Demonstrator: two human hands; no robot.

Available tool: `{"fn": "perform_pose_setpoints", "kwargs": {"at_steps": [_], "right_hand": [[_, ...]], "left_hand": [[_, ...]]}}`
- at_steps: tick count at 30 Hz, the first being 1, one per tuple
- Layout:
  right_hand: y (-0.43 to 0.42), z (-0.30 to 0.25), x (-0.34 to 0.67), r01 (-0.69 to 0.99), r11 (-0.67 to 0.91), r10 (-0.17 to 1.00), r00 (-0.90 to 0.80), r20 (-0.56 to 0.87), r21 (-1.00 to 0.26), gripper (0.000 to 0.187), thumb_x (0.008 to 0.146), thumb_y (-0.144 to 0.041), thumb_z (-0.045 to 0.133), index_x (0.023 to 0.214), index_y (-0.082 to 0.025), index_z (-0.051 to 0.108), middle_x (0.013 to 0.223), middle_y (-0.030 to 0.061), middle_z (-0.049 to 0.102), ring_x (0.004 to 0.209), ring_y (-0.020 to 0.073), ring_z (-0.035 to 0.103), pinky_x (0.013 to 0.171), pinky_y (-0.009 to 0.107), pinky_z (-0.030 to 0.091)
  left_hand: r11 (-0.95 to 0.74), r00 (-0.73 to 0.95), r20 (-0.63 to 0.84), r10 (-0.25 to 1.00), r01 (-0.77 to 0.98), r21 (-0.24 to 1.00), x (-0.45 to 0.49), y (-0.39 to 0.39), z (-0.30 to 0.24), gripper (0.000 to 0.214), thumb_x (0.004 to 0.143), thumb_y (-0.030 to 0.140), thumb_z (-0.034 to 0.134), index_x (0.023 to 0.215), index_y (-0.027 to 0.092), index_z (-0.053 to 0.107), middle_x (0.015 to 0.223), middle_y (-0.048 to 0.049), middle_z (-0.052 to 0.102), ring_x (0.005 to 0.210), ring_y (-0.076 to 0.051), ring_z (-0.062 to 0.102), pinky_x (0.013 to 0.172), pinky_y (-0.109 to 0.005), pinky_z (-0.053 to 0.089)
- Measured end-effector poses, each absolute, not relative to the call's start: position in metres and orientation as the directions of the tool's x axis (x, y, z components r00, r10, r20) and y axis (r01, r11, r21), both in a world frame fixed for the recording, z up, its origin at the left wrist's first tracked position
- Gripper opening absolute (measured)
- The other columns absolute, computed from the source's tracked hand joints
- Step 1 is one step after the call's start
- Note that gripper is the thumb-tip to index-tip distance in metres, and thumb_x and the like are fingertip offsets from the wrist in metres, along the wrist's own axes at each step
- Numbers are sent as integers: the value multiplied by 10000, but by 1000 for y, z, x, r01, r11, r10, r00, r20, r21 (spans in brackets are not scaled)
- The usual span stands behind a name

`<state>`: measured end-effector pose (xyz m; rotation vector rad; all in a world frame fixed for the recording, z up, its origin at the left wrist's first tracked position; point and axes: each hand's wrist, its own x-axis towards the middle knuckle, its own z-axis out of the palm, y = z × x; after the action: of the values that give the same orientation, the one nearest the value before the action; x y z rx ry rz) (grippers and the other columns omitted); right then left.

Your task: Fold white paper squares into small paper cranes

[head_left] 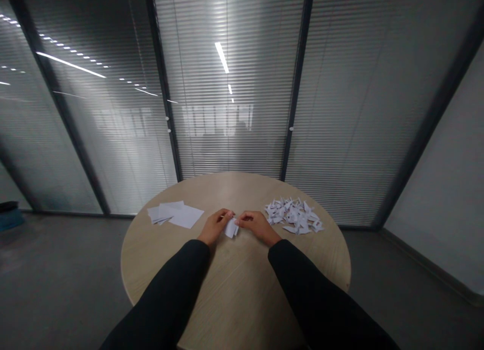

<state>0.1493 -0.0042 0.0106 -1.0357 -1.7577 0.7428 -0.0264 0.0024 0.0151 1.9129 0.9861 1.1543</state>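
Observation:
A small folded piece of white paper [230,229] is held between my two hands over the middle of the table. My left hand [217,227] pinches its upper left part, with the fingers curled in. From the other side, my right hand [257,226] grips its upper right edge between thumb and fingertips. The paper hangs below the fingertips and shows more than one layer; its finer folds are too small to make out. To the left of my hands lie several flat white sheets [186,217], loosely overlapping. On the right is a heap of small folded paper pieces [296,215] with pointed ends.
The round wooden table [234,289] has its far edge close to a glass partition with blinds [230,148]. A white wall [446,188] stands at the right. A blue object [10,218], cut off by the view, is on the floor at far left.

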Motion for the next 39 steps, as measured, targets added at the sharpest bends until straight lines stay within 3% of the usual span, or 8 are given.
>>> {"fn": "perform_pose_setpoints", "kwargs": {"at_steps": [5,10,21,27,34,39], "right_hand": [[-4,14,150,167,418,904,-177,390,-893,260,641,-406,671,649,-149,639,626,3,618,611,134,542,605,252,424],[-8,20,149,101,359,932,-91,351,-928,249,623,-396,678,625,-152,629,603,-5,603,598,133,537,606,259,424],[-3,14,152,34,360,931,43,361,-932,306,633,-455,668,649,-153,617,601,7,585,565,132,510,520,236,380],[-3,14,152,41,367,926,79,369,-929,306,660,-454,646,674,-149,615,632,19,600,593,142,530,540,241,392],[-3,11,152,52,362,930,40,364,-931,320,678,-458,622,752,-147,641,685,37,640,617,151,560,550,245,403],[3,3,150,81,349,937,-5,349,-934,303,683,-443,610,751,-149,641,678,29,645,605,146,559,537,241,388]], "left_hand": [[-347,353,299,887,81,934,-26,4,16,474,687,552,579,845,108,634,781,-72,640,715,-162,569,639,-267,444],[-258,396,259,881,-57,964,-27,7,12,418,645,487,657,839,117,641,853,-77,641,810,-175,580,756,-312,458],[-278,505,242,829,-5,961,-30,8,8,356,649,382,676,879,112,646,770,-56,666,682,-147,584,660,-272,425],[-234,523,220,823,-40,971,-30,4,12,563,620,310,724,1113,105,545,695,-32,657,622,-128,583,626,-258,423],[-221,545,219,810,-64,973,-28,-1,17,657,606,277,737,1205,137,506,783,-55,663,695,-148,606,690,-286,444],[-267,546,272,793,-90,959,-26,-1,18,559,601,280,742,1123,146,595,931,-77,646,781,-156,601,746,-300,448]]}}
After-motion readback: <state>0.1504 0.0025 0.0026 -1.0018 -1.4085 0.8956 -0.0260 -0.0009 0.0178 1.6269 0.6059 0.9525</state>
